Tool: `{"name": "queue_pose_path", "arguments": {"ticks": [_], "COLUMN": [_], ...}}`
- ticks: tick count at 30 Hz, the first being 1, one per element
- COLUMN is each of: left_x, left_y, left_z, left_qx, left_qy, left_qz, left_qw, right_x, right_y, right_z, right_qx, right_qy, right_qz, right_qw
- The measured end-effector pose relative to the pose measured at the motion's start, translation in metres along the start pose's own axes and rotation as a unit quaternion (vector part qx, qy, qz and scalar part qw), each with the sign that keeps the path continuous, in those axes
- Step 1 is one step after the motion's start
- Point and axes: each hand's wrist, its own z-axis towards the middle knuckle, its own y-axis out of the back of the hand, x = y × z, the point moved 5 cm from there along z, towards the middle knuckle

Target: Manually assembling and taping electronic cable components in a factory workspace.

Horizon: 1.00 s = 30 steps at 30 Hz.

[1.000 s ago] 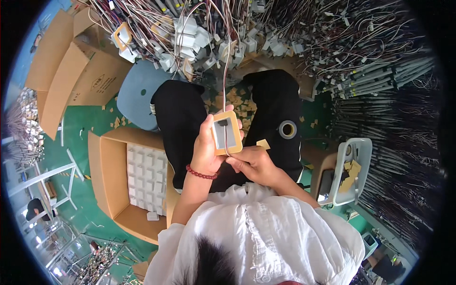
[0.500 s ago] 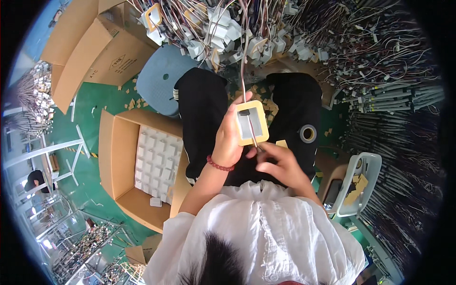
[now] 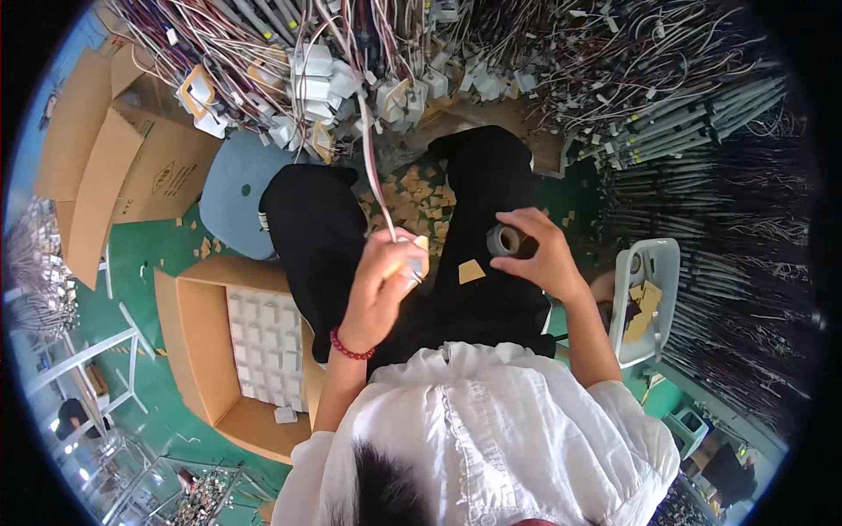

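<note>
My left hand (image 3: 375,285) is closed round a small white box (image 3: 410,265) with a pale yellow rim. The box is tilted, so its inside is mostly hidden by my fingers. A brown and white cable (image 3: 372,171) runs from the box up toward the hanging bundles. On my right thigh rests a grey roll of tape (image 3: 503,240). My right hand (image 3: 545,254) curves around it, thumb and fingers apart on either side; whether the fingertips touch the roll is hard to see. A flat yellow piece (image 3: 471,272) lies nearby on my lap.
Dense cable bundles (image 3: 702,228) fill the front and right. At left stand a carton (image 3: 197,351) of white boxes, a blue stool (image 3: 230,197) and another carton (image 3: 158,171). To the right is a white bin (image 3: 668,272) with yellow pieces. Scraps (image 3: 408,206) litter the green floor.
My right hand has left the box and cable and moved right to the tape roll. The box in my left hand has turned from facing up to tilted. The whole view has shifted.
</note>
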Motion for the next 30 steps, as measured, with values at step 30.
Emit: {"name": "queue_pose_path", "arguments": {"ticks": [30], "left_x": [-0.034], "left_y": [0.005], "left_z": [0.01], "left_qx": [0.155], "left_qy": [0.02], "left_qz": [-0.245], "left_qw": [0.957], "right_x": [0.077], "right_y": [-0.045], "right_z": [0.046], "right_qx": [0.319], "right_qy": [-0.027], "right_qz": [0.41], "right_qw": [0.854]}}
